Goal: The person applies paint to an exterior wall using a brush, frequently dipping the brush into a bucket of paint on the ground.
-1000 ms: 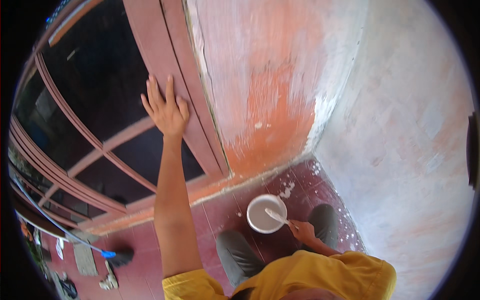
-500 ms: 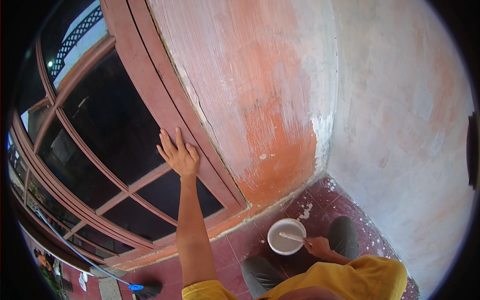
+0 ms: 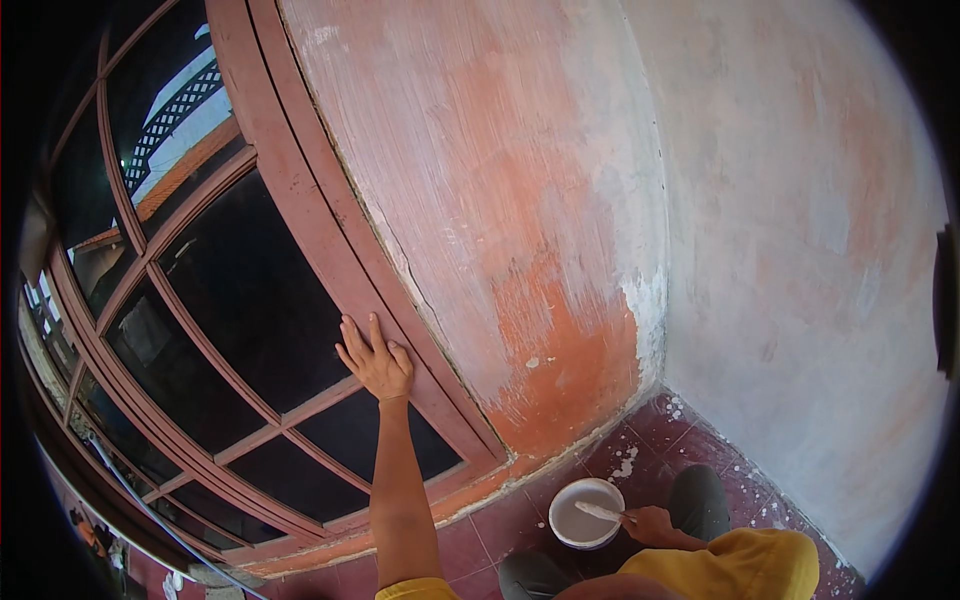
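Bowl (image 3: pixel 586 512): white, round, down on the red tile floor (image 3: pixel 660 425) at the foot of the wall, just in front of the person's knees; pale paste inside.
Brush (image 3: pixel 598 511): lies across the bowl, its tip in the paste, its handle running back to the right hand.
Right hand (image 3: pixel 648 523): low, beside the bowl's right rim, grip pressed together around the brush handle.
Left hand (image 3: pixel 376 362): arm stretched straight up and forward, palm flat against the window frame (image 3: pixel 330 230), grip spread, fingers pointing up.
Window: dark panes crossed by reddish bars, left of the hand.
Wall (image 3: pixel 520 220): orange-red, streaked and patched with white, meeting a paler wall at the corner on the right.
Packages, labels, signs: cannot tell any.
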Action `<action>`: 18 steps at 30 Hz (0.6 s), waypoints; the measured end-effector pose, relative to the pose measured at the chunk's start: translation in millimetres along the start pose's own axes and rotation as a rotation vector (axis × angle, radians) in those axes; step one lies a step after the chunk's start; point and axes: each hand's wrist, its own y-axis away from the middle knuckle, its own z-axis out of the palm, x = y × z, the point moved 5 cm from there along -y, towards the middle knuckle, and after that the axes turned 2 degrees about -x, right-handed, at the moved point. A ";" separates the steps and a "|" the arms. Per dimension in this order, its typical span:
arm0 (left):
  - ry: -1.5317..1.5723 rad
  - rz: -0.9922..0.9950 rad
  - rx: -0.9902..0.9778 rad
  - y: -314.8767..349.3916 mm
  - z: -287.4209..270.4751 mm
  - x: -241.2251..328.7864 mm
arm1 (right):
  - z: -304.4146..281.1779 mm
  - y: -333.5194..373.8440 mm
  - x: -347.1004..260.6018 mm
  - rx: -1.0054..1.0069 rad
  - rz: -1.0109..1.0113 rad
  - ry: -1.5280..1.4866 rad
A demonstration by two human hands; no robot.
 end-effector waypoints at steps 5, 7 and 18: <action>0.001 0.000 -0.006 0.8 -0.2 0.8 | -3.0 4.0 0.0 0.028 0.007 -0.034; -0.001 -0.002 -0.016 1.3 0.4 -0.4 | -5.3 3.3 1.0 -0.074 0.054 -0.003; 0.016 -0.003 -0.023 1.7 1.8 -1.4 | -11.6 0.7 -8.0 -0.023 0.029 -0.005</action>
